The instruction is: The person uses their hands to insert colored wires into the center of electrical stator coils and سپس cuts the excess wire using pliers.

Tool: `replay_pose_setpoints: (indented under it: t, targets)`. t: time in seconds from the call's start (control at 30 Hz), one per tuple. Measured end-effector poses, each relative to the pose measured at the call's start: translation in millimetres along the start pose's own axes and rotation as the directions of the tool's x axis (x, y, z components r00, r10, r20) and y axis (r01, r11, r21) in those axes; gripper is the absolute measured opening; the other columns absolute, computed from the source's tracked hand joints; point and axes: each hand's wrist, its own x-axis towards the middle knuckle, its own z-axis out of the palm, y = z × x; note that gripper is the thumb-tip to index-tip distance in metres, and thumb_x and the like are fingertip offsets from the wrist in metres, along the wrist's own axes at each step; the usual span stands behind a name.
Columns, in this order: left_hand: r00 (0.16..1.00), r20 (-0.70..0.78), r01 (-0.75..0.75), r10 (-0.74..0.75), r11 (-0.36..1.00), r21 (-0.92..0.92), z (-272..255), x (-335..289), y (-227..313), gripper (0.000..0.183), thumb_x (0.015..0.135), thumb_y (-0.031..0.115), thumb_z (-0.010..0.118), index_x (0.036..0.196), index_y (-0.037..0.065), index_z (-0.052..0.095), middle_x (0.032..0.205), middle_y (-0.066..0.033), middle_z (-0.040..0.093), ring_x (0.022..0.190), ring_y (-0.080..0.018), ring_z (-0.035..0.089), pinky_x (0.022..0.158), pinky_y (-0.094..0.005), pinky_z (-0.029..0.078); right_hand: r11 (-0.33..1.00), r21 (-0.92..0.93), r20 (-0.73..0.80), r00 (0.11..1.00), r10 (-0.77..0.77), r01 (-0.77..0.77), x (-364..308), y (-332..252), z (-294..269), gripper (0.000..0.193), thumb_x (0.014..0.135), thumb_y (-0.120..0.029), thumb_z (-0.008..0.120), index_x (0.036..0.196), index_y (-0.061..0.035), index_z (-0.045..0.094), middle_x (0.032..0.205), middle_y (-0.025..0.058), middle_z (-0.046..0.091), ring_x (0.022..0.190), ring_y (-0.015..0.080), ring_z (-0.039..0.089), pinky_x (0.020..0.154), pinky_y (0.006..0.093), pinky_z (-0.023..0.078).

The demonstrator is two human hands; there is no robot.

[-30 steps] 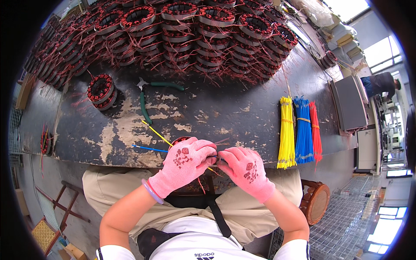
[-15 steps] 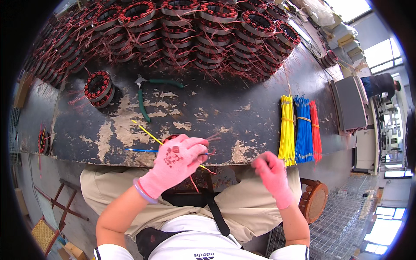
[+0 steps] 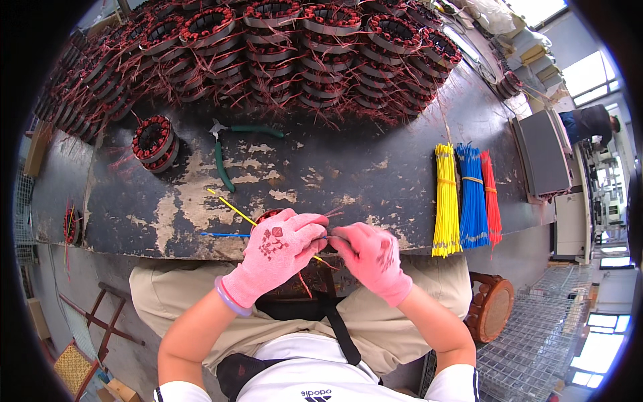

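My left hand [image 3: 281, 244], in a pink glove, lies closed over a wire-wound ring [image 3: 268, 215] at the table's front edge. Most of that ring, a motor stator by its look, is hidden under the glove. A blue wire [image 3: 224, 234] passes beneath the hand and its other end reaches the fingertips. A yellow wire [image 3: 231, 204] crosses it at a slant. Thin red leads [image 3: 305, 284] hang below. My right hand [image 3: 370, 258], also gloved in pink, pinches a thin wire end against the left fingertips; the exact grip is partly covered.
Stacked stators [image 3: 321, 60] line the table's back. Green-handled cutters [image 3: 223, 161] lie mid-table, right of separate stators [image 3: 155, 143]. Yellow [image 3: 447, 201], blue [image 3: 473, 197] and red [image 3: 491, 197] wire bundles lie at right. A wooden stool [image 3: 492, 307] stands by my right leg.
My right hand has moved left from beside the yellow bundle to meet the left fingertips, closing on the wire end. The left hand keeps its hold, nearly unmoved.
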Motion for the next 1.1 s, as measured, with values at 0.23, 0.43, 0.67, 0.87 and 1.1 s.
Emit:
replay_pose_setpoints:
  t: [0.23,0.43,0.67,0.87,1.1]
  targets:
    - [0.999,0.022,-0.032,0.032,0.999,-0.013,-0.9,-2.3,-3.4,0.015,0.079,0.015,0.078,0.092,0.010,0.071,0.113,-0.0018,0.074,0.081,-0.0255,0.064,0.072,-0.0379,0.054,0.728,0.467,0.414,0.852,0.322,-0.502,-2.0,-5.3,-21.5,0.015,0.093,-0.018,0.069,0.105,-0.0094,0.066,0.090,0.0084,0.066,0.072,0.0224,0.062,0.066,0.0338,0.050]
    - [0.999,0.010,-0.038,0.038,0.999,-0.015,-0.2,-3.1,-4.9,0.015,0.080,0.015,0.077,0.093,0.011,0.072,0.113,-0.0017,0.074,0.080,-0.0251,0.064,0.072,-0.0377,0.054,0.925,-0.262,0.204,0.952,-0.227,0.276,9.4,-8.0,-22.6,0.012,0.093,-0.021,0.065,0.100,-0.0124,0.062,0.087,0.0052,0.059,0.085,0.0247,0.066,0.069,0.0383,0.053]
    - [0.998,0.028,-0.049,0.050,0.998,-0.031,-2.1,-2.7,-6.6,0.014,0.081,0.017,0.077,0.092,0.011,0.072,0.114,-0.0006,0.074,0.081,-0.0246,0.064,0.072,-0.0375,0.055,0.746,0.416,0.456,0.829,0.324,-0.520,14.3,-8.4,-20.9,0.017,0.098,-0.024,0.063,0.094,-0.0078,0.064,0.083,0.0035,0.066,0.072,0.0248,0.065,0.065,0.0344,0.052]
    - [0.999,0.022,-0.024,0.025,0.999,-0.032,-1.2,-4.1,-4.2,0.017,0.079,0.016,0.079,0.094,0.010,0.072,0.112,-0.0019,0.075,0.079,-0.0250,0.064,0.072,-0.0380,0.055,0.937,-0.267,-0.024,0.970,-0.240,0.226,1.4,-13.5,-27.2,0.025,0.083,-0.019,0.072,0.106,-0.0136,0.067,0.107,0.0017,0.068,0.089,0.0212,0.067,0.071,0.0363,0.053]
    - [0.999,0.027,-0.030,0.030,1.000,0.006,0.4,-2.3,-3.6,0.014,0.082,0.020,0.078,0.091,0.011,0.071,0.114,0.0003,0.073,0.084,-0.0233,0.065,0.072,-0.0370,0.056,0.947,-0.190,-0.025,0.963,-0.267,0.258,-8.0,-1.5,-2.4,0.038,0.079,-0.015,0.068,0.116,-0.0135,0.066,0.099,0.0011,0.064,0.088,0.0214,0.063,0.077,0.0389,0.052]
